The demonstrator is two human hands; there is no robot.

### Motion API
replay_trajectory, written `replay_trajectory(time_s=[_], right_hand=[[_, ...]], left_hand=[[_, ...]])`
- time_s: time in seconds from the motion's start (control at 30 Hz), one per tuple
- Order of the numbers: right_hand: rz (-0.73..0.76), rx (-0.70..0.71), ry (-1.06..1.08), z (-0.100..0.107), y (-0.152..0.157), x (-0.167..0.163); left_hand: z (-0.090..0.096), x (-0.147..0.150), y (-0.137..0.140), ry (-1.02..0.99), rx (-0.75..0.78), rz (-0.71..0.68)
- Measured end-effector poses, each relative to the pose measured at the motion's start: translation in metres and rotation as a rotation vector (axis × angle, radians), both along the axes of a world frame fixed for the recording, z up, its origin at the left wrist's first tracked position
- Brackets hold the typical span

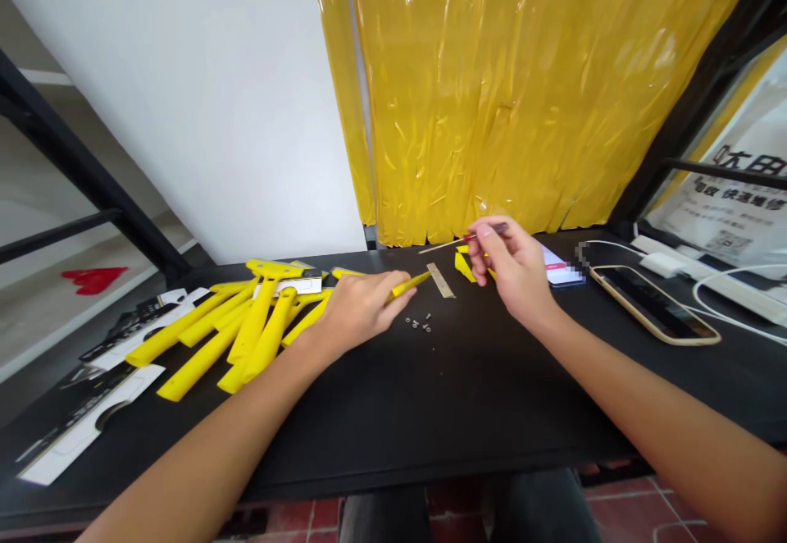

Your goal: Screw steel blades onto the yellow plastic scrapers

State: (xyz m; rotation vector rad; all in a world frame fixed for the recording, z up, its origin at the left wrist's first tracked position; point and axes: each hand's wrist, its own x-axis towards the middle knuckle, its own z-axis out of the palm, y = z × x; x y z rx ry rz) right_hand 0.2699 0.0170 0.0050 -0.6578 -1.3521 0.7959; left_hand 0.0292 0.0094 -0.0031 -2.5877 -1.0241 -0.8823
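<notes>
My left hand (360, 303) is closed around a yellow plastic piece (411, 283), whose pointed end sticks out to the right; the rest is hidden in my fingers. In my right hand (510, 268) is a thin screwdriver (448, 244) with a dark handle, its shaft pointing left above the tabletop. Between my hands lies a flat, pale metal strip (440, 280). Several small screws and nuts (420, 324) are scattered just in front of it. A small yellow part (463, 266) rests beside and partly behind my right fingers.
Yellow T-shaped plastic handles (261, 321) are heaped on the left of the black table (393, 420), near black-and-white cards (92, 424). On the right are a phone (655, 303), a second lit screen (562, 268), white cables and a power strip (713, 276). Yellow strip curtain (492, 100) hangs behind.
</notes>
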Motion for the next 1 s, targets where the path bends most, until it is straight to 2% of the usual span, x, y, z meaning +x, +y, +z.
replay_trajectory(time_s=[0.07,0.1,0.2,0.27,0.33,0.47,0.63,1.0], right_hand=[[-0.007,0.057,0.081,0.004,-0.005,-0.001],[-0.022,0.086,0.103,0.005,-0.008,-0.002],[-0.11,0.205,0.053,0.002,-0.019,-0.007],[-0.164,0.302,-0.07,-0.002,-0.024,-0.009],[-0.184,0.385,-0.204,-0.006,-0.028,-0.011],[-0.192,0.471,-0.358,-0.007,-0.029,-0.012],[-0.224,0.545,-0.429,-0.002,-0.03,-0.01],[-0.19,0.565,-0.506,-0.004,-0.026,-0.011]], left_hand=[[0.007,0.001,-0.003,-0.165,-0.209,0.092],[0.01,0.002,-0.004,-0.248,-0.362,0.088],[0.013,0.008,-0.005,-0.552,-0.839,-0.03],[0.01,0.013,-0.005,-0.726,-1.03,-0.103],[0.006,0.018,-0.005,-0.8,-1.13,-0.147],[0.0,0.026,-0.008,-0.825,-1.223,-0.147],[0.002,0.03,-0.012,-0.851,-1.235,-0.126],[0.003,0.031,-0.012,-0.837,-1.211,-0.135]])
